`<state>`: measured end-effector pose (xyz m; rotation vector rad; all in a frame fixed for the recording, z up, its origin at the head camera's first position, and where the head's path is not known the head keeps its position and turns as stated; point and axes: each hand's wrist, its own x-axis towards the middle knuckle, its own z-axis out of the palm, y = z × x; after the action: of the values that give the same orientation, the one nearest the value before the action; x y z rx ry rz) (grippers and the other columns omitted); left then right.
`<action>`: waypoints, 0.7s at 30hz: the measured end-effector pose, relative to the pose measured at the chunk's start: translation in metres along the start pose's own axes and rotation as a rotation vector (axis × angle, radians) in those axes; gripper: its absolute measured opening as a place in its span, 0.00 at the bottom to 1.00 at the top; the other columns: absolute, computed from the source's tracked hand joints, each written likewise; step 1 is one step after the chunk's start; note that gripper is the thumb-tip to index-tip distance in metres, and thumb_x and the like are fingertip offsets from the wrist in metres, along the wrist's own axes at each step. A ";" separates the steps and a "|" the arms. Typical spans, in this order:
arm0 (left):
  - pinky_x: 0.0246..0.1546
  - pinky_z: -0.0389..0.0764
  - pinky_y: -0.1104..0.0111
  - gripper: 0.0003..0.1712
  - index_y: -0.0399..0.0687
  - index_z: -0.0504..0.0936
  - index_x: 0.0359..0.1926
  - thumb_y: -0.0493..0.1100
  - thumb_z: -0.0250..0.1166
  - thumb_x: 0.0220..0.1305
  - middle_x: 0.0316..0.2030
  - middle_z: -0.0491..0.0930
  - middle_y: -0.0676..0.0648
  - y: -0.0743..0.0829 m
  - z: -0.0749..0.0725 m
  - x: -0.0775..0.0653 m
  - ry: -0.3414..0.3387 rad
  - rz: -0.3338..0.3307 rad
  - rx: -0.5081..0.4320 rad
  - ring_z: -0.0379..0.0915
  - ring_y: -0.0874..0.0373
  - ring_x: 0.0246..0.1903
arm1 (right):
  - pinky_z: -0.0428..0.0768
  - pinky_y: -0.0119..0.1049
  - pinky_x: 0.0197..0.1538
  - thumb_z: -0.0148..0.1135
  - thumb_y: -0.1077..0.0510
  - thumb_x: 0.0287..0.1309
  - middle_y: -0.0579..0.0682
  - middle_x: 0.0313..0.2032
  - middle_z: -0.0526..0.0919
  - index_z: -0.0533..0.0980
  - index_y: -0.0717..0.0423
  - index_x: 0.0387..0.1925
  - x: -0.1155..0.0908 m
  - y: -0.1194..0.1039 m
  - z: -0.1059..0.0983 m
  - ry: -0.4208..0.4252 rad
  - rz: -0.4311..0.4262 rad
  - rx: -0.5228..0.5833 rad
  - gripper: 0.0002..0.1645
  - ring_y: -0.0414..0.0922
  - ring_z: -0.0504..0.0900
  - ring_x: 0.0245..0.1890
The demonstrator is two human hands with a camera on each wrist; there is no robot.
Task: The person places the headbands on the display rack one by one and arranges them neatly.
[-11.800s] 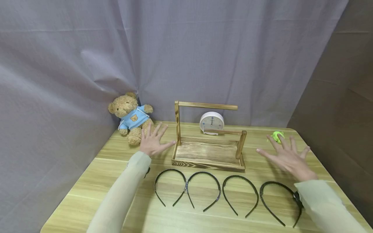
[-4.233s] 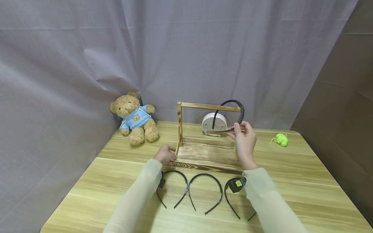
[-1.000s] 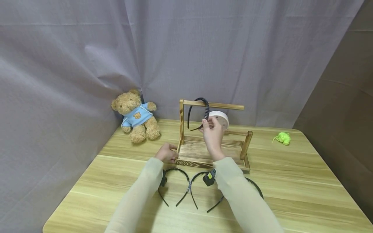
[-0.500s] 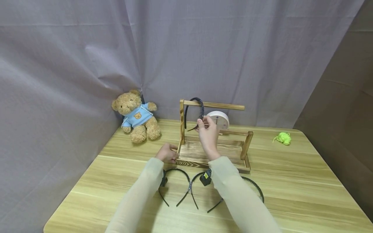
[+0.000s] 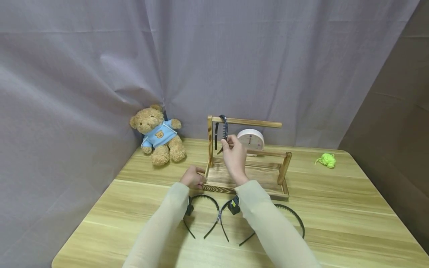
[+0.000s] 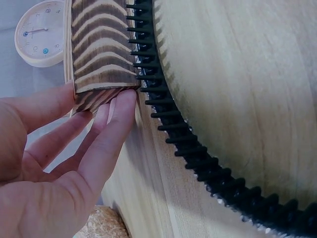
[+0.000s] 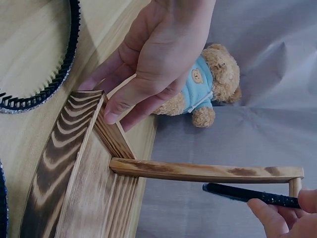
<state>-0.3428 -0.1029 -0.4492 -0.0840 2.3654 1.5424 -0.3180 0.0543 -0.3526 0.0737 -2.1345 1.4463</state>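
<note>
In the head view my right hand [image 5: 234, 158] pinches a black toothed headband [image 5: 225, 127]. The headband loops over the upper bar near the left post of a wooden rack [image 5: 258, 122], and its ends hang below the bar. In the right wrist view one end of the headband [image 7: 237, 192] shows beside the post, between finger and thumb. My left hand [image 5: 193, 177] grips the rack's front left corner; the left wrist view shows thumb and fingers on both sides of that corner [image 6: 101, 74].
Three more black headbands lie in front of the rack, including a left one [image 5: 207, 196] and a right one [image 5: 297, 216] partly behind the right sleeve. A teddy bear [image 5: 159, 136] sits back left. Behind the rack stands a white clock [image 5: 253, 138]; green yarn [image 5: 326, 160] lies right.
The rightmost headband has left the table and been brought over the upper bar, then slid left to the post. My left hand has taken hold of the rack's corner.
</note>
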 end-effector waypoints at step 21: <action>0.32 0.88 0.65 0.27 0.30 0.70 0.65 0.30 0.62 0.65 0.43 0.80 0.36 0.000 0.003 -0.002 0.008 0.023 0.016 0.72 0.59 0.24 | 0.80 0.46 0.59 0.69 0.51 0.58 0.59 0.56 0.79 0.72 0.61 0.59 -0.006 0.001 -0.011 -0.112 0.099 -0.004 0.31 0.56 0.80 0.55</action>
<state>-0.3399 -0.1004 -0.4493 -0.0594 2.3923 1.5362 -0.3089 0.0632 -0.3533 0.0495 -2.2596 1.5269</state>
